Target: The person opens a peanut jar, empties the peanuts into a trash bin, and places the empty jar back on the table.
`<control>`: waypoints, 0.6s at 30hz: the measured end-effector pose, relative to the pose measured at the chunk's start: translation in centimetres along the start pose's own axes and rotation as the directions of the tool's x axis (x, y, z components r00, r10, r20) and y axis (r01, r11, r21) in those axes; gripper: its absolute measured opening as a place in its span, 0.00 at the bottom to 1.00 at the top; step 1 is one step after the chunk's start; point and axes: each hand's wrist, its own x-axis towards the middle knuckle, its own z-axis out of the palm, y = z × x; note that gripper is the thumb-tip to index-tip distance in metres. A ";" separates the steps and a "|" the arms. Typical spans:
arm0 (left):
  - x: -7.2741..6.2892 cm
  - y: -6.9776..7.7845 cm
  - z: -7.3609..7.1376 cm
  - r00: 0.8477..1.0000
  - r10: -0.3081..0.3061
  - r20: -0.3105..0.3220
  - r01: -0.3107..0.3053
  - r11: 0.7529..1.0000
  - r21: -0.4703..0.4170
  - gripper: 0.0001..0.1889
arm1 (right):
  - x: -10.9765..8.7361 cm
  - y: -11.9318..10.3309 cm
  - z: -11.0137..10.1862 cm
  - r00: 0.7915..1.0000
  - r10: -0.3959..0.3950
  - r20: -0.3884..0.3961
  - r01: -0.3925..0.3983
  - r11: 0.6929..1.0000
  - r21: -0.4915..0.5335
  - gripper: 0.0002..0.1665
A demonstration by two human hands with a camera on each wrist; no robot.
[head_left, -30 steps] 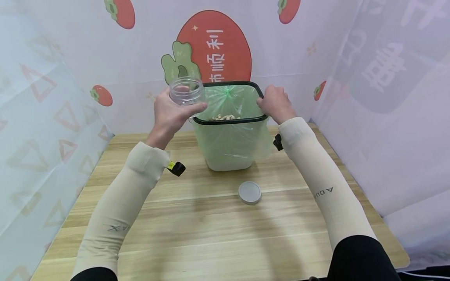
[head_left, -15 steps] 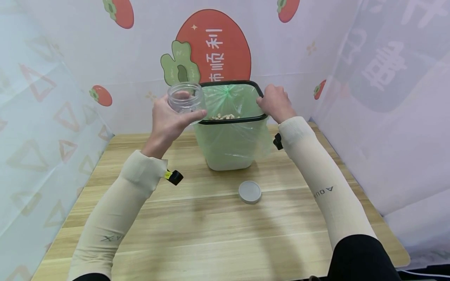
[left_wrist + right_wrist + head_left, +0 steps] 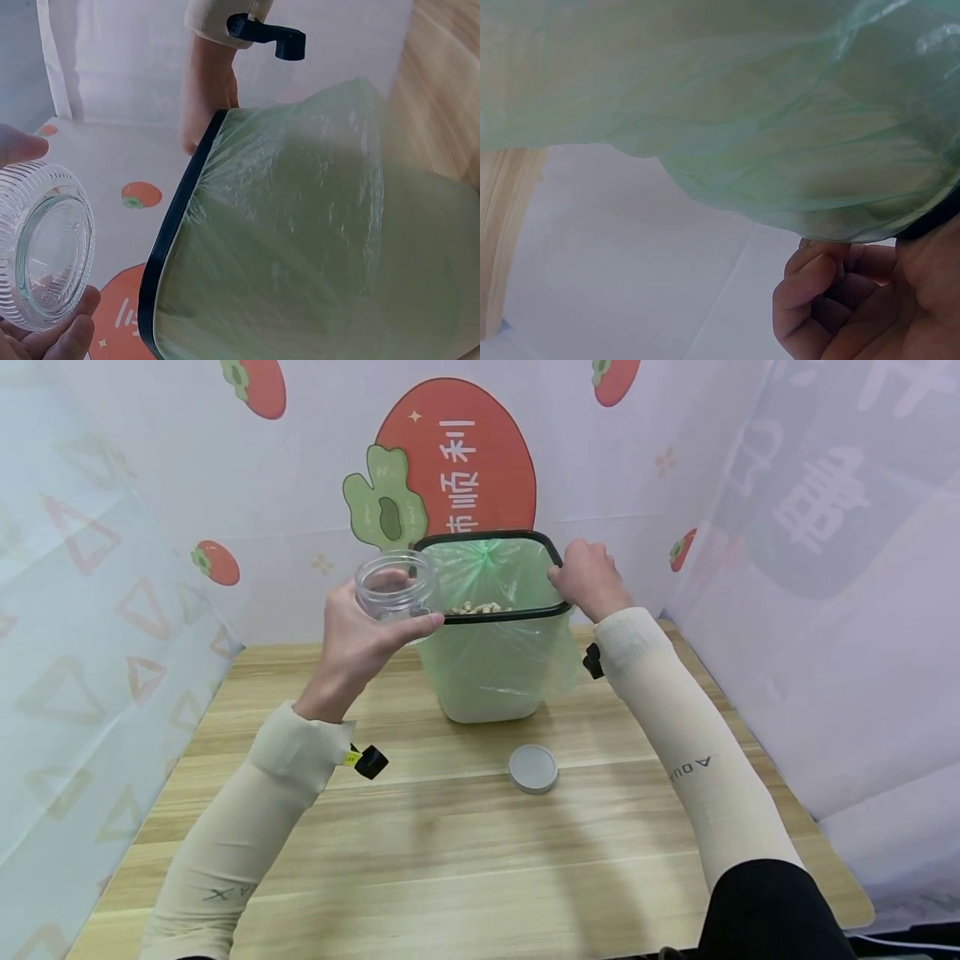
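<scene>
My left hand (image 3: 348, 639) grips a clear jar (image 3: 393, 589), thumb on one side and fingers round the other. The jar has no lid on it, and its mouth faces up. In the left wrist view the ribbed base of the jar (image 3: 52, 247) shows, beside the bin. The pale bin (image 3: 487, 685), lined with a thin green bag (image 3: 517, 564), stands upright with a black rim ring (image 3: 495, 618). Several small pale pieces (image 3: 480, 608) lie inside it. At the bin's right rim, my right hand (image 3: 592, 581) holds on with curled fingers.
A round grey lid (image 3: 533, 768) lies on the wooden table (image 3: 450, 877) in front of the bin. Printed white cloth (image 3: 285, 485) hangs behind and on both sides. The table's right edge runs close to my right arm.
My left hand has moved down and slightly left with the jar, which now sits lower beside the bin's rim. The right hand, bin and lid stay put.
</scene>
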 end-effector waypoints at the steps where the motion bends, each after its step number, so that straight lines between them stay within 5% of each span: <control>1: -0.2 0.0 0.0 1.000 0.003 0.001 -0.003 1.000 0.001 0.30 | 0.0 0.0 0.0 1.000 -0.001 -0.001 0.001 1.000 0.001 0.20; 18: -2.9 -0.5 0.1 0.999 0.026 0.032 -0.026 1.000 0.004 0.30 | 0.0 -0.1 -0.1 1.000 0.012 0.019 -0.012 1.000 0.010 0.20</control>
